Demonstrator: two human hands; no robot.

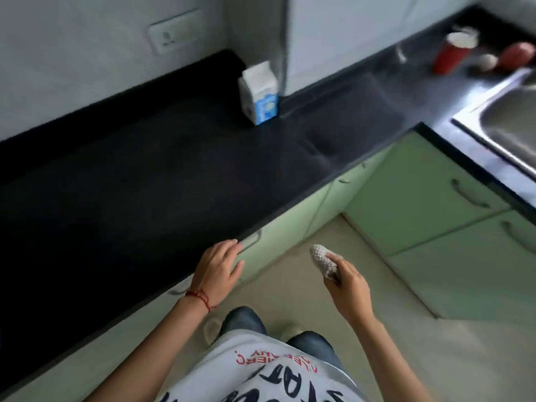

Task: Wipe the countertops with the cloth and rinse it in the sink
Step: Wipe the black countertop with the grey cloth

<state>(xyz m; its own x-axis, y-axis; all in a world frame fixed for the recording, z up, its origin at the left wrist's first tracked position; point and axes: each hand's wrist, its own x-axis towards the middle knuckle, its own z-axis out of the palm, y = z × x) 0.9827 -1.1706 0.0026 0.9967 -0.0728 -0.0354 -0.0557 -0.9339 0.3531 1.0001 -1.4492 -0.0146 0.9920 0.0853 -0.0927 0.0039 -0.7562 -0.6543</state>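
Observation:
A black L-shaped countertop (145,175) runs from the left foreground to the back right. My right hand (349,288) holds a small white knitted cloth (323,258) over the floor, away from the counter. My left hand (217,268) hangs with relaxed fingers just off the counter's front edge, holding nothing. At the far right, set into the counter, is a steel sink (510,126); only its left part shows.
A white and blue carton (259,94) stands upright at the counter's inner corner. A red cup (454,52) and some round items (517,56) sit behind the sink. Green cabinet doors (420,187) with handles line the front below. A wall socket (174,31) is above the counter.

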